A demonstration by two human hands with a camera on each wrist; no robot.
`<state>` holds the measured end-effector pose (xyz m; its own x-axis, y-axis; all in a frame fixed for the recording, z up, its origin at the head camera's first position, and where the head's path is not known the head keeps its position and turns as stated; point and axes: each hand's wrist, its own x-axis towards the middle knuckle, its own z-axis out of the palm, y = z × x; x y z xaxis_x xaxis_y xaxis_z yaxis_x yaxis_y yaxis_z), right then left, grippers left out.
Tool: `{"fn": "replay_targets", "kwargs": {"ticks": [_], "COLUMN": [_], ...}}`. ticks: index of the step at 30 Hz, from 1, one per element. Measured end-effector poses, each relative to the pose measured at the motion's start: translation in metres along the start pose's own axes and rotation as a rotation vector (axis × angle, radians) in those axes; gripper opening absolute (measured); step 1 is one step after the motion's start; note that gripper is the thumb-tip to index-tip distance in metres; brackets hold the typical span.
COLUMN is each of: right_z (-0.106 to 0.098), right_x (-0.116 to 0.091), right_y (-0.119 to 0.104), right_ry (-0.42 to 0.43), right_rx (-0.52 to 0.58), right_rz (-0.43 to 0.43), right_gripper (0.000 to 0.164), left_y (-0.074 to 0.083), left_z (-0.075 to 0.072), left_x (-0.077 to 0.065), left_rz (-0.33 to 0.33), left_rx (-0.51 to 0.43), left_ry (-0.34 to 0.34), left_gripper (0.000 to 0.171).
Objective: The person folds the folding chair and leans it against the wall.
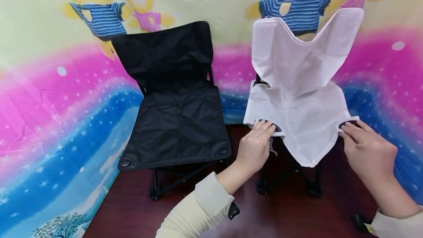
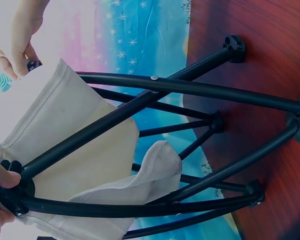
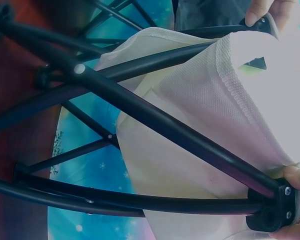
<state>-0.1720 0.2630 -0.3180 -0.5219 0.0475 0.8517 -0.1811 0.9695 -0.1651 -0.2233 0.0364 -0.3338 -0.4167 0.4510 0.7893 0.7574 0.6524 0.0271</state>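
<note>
A white folding chair (image 1: pixel 294 109) stands on the right in the head view, its fabric sagging at the backrest and seat front. My left hand (image 1: pixel 256 144) grips the seat's front left corner, fingers over the black corner patch. In the left wrist view, the thumb presses a black plastic joint (image 2: pixel 15 192) where frame tubes meet. My right hand (image 1: pixel 370 150) grips the front right corner. In the right wrist view, its fingers pinch round another black joint (image 3: pixel 272 205) at the tube ends. Between the hands, the white cloth's front edge (image 1: pixel 308 162) droops to a point.
A black folding chair (image 1: pixel 178 120) stands unfolded to the left. Both chairs are on a dark red wood-like surface (image 1: pixel 129 201). Behind them hangs a colourful backdrop (image 1: pixel 66 83) with cartoon bears. Crossed black legs (image 2: pixel 190 90) run under the white seat.
</note>
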Motion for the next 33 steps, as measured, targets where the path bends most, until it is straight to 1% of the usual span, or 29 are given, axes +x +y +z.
{"fn": "replay_targets", "kwargs": {"ticks": [3,9,15,21,23,28,29,30,33], "right_z": [-0.0003,-0.0002,0.0031,0.0063,0.0059,0.0040,0.0040,0.0045,0.0072], "right_x": [0.0007,0.0014,-0.0002,-0.0003,0.0005,0.0022,0.0023,0.0024,0.0024], "right_y": [-0.0002,-0.0015,-0.0001,-0.0010,-0.0023,-0.0059,-0.0063,-0.0067,-0.0073], "right_ry": [-0.006,0.011,0.070,0.112,0.118,0.102,0.098,0.102,0.131], "right_rx": [0.000,0.009,0.061,0.105,0.107,0.070,0.062,0.064,0.089], "right_rz": [-0.004,-0.031,-0.035,-0.046,-0.057,-0.087,-0.092,-0.091,-0.079], "right_gripper": [0.022,0.023,0.021,0.023,0.026,0.050,0.051,0.049,0.033], "left_y": [0.0003,0.0008,0.0017,0.0012,0.0012,0.0016,0.0015,0.0014,0.0012], "left_z": [0.0002,-0.0010,-0.0029,-0.0026,-0.0026,-0.0027,-0.0025,-0.0025,-0.0023], "left_x": [0.0007,0.0022,0.0040,0.0041,0.0044,0.0053,0.0054,0.0055,0.0060], "left_rz": [-0.001,0.009,0.033,0.039,0.037,0.037,0.039,0.041,0.045], "left_rx": [-0.002,0.009,0.029,0.041,0.034,0.022,0.023,0.023,0.024], "left_ry": [-0.001,0.006,0.021,0.031,0.035,0.050,0.053,0.055,0.056], "left_gripper": [0.026,0.026,0.026,0.026,0.026,0.025,0.025,0.025,0.025]}}
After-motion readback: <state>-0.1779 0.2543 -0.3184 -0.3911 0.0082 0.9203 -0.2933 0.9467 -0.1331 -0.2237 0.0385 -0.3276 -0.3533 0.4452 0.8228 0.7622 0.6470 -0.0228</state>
